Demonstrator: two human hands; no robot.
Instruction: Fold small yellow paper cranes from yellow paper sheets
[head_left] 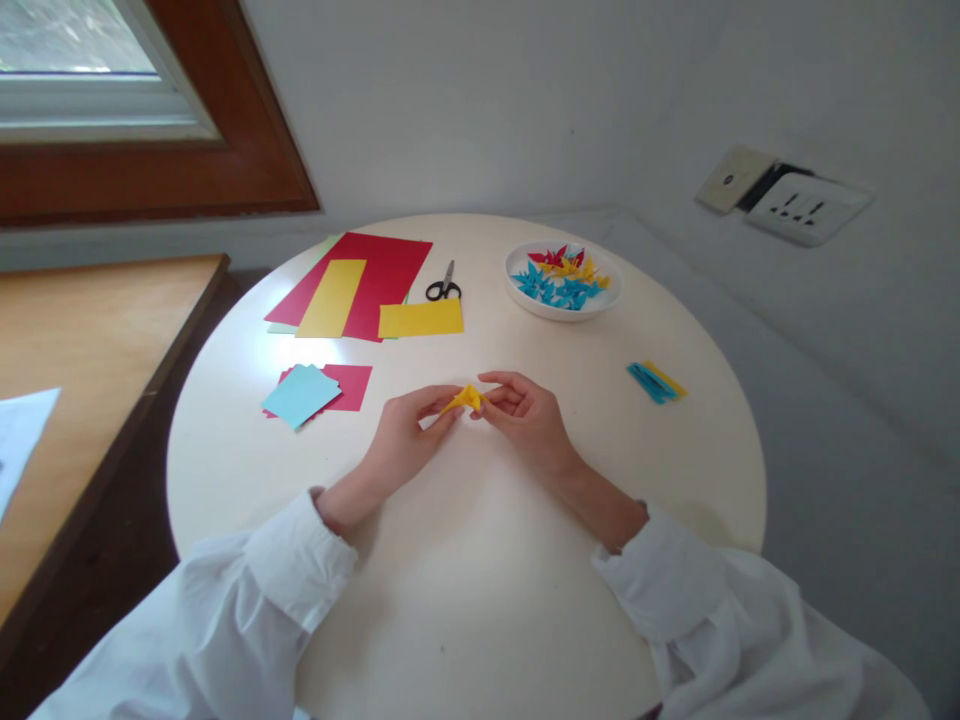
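Note:
A small yellow folded-paper piece, peaked in the middle, is held up over the centre of the round white table. My left hand pinches its left end between thumb and fingers. On the other side, my right hand grips the right end with thumb and forefinger, its other fingers curled. Fingertips cover both ends of the paper. Beyond my right hand stands a white dish holding several folded-paper cranes in blue, yellow and red.
Red sheets lie at the back left under a yellow strip. Near them are another yellow strip and black-handled scissors. Light-blue squares overlap red ones at left. Narrow blue folded strips lie at right.

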